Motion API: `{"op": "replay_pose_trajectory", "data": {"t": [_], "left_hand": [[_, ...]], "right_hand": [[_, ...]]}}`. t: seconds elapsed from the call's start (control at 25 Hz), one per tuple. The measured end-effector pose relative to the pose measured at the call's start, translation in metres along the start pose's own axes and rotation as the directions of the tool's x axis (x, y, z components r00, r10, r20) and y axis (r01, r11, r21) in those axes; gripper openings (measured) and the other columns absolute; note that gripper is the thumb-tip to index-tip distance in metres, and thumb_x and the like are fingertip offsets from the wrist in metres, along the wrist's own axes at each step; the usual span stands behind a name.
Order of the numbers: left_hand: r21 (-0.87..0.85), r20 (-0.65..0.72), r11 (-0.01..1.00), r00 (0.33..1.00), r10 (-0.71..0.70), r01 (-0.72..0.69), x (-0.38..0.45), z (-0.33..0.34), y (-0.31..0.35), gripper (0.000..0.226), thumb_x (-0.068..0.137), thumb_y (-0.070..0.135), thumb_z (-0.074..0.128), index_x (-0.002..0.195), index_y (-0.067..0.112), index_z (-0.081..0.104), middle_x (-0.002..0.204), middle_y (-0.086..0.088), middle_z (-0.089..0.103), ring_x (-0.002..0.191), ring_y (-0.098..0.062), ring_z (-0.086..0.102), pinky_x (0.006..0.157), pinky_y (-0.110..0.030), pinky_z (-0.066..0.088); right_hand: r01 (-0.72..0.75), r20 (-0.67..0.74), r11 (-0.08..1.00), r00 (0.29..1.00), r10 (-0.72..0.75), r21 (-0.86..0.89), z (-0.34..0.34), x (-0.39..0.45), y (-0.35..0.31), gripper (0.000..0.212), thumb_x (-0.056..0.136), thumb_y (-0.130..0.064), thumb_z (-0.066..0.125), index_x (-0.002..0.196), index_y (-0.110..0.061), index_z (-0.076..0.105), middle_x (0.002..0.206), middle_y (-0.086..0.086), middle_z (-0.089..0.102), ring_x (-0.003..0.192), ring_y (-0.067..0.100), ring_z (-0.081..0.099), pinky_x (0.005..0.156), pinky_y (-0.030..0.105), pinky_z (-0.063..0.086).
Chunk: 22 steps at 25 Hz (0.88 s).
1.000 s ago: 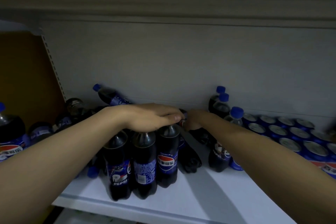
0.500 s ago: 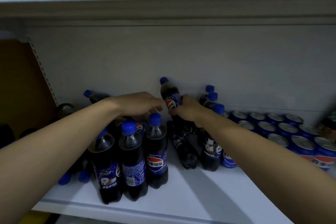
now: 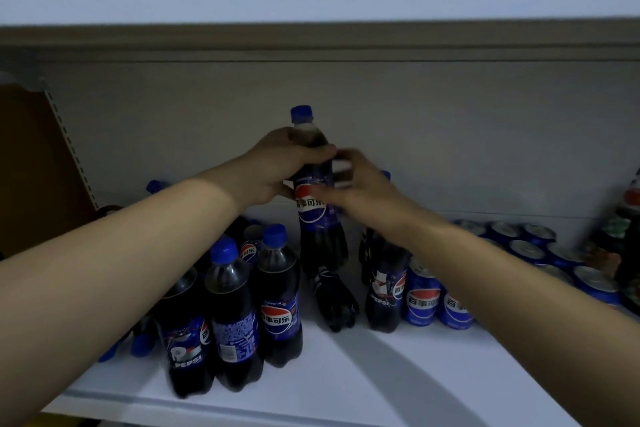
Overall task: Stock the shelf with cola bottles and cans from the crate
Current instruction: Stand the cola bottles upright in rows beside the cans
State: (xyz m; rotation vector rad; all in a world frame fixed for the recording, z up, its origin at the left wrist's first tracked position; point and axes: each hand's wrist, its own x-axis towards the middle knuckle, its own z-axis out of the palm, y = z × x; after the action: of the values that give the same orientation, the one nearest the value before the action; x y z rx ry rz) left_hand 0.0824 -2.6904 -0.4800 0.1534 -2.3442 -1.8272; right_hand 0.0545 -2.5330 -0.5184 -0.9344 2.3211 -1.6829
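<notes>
One cola bottle (image 3: 313,204) is held upright above the shelf (image 3: 346,381), its long axis vertical and its blue cap pointing up toward the upper shelf board, with the left hand (image 3: 277,168) wrapped around its neck and shoulder and the right hand (image 3: 353,187) laid against its label, fingers blurred so their grip cannot be told. Three bottles (image 3: 239,315) are stood in a front row at the left, one bottle (image 3: 334,298) is laid flat pointing backward, and another (image 3: 384,291) is stood beside it. At least eight blue cans (image 3: 422,298) are counted at the right.
</notes>
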Motion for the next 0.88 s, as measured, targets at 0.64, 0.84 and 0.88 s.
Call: {"op": "replay_pose_trajectory", "data": {"t": [0.64, 0.84, 0.88], "left_hand": [[0.408, 0.153, 0.876, 0.965, 0.211, -0.257, 0.045, 0.020, -0.028, 0.037, 0.073, 0.038, 0.088, 0.099, 0.033, 0.062, 0.097, 0.013, 0.067, 0.089, -0.002, 0.064, 0.071, -0.018, 0.052], [0.651, 0.520, 0.691, 0.848, -0.105, -0.314, 0.085, -0.027, -0.029, 0.068, 0.066, 0.064, 0.083, 0.122, 0.029, 0.065, 0.117, 0.018, 0.064, 0.108, -0.007, 0.063, 0.095, -0.026, 0.054], [0.724, 0.534, 0.599, 0.827, -0.176, -0.341, 0.093, -0.033, -0.038, 0.081, 0.066, 0.069, 0.079, 0.132, 0.024, 0.062, 0.119, 0.020, 0.061, 0.109, -0.005, 0.060, 0.096, -0.017, 0.050]], "right_hand": [[0.140, 0.115, 0.611, 0.990, -0.080, -0.779, -0.048, 0.092, -0.038, 0.047, 0.095, -0.049, 0.059, 0.094, -0.003, 0.066, 0.088, 0.013, 0.067, 0.076, 0.022, 0.060, 0.066, 0.034, 0.047], [0.104, 0.060, 0.537, 0.993, -0.099, -0.837, -0.047, 0.092, -0.015, 0.042, 0.099, -0.053, 0.051, 0.108, -0.013, 0.057, 0.097, 0.004, 0.060, 0.080, 0.017, 0.056, 0.064, 0.030, 0.042], [0.094, 0.050, 0.524, 0.994, -0.098, -0.846, -0.048, 0.093, -0.010, 0.043, 0.099, -0.053, 0.050, 0.110, -0.013, 0.057, 0.098, 0.004, 0.060, 0.081, 0.018, 0.055, 0.065, 0.030, 0.041]]}}
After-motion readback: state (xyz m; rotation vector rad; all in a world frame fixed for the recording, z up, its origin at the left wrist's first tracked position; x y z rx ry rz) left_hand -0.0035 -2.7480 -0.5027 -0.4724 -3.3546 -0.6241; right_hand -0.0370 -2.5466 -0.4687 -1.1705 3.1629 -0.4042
